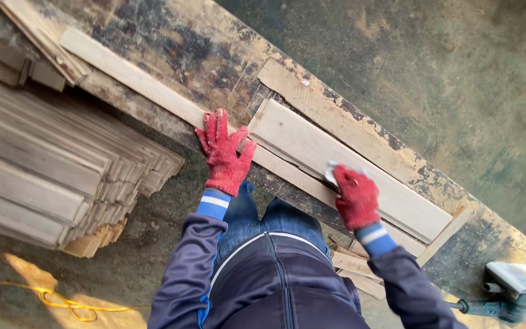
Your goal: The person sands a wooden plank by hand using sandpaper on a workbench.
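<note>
1. Fingers: our left hand (224,153) lies flat, fingers spread, palm down on the long plank (153,91) at the workbench's near edge. Our right hand (355,198) is curled tight around a small pale block (331,173); only its tip shows, so we can't tell what kind it is.
2. Both hands wear red knit gloves with blue cuffs.
3. The block sits on the near edge of the short board (336,164), pressed there by the right hand.
4. Short board: one, pale, bare wood. Long axis diagonal, upper left to lower right, parallel to the bench edge. It rests on top of the long plank and beside a rougher slat (336,119) further in.
5. Board count on the bench (214,55): three laid parallel, plus a loose bundle of thin strips (44,42) at the far left end.
6. Left of us: one big stack of planks (50,164) on the ground, many layers, ends fanned.
7. Lower right: one power sander (515,291), lying near the bench end. More offcuts (354,268) under the bench.
8. One yellow cord (62,301) on the floor, lower left.
</note>
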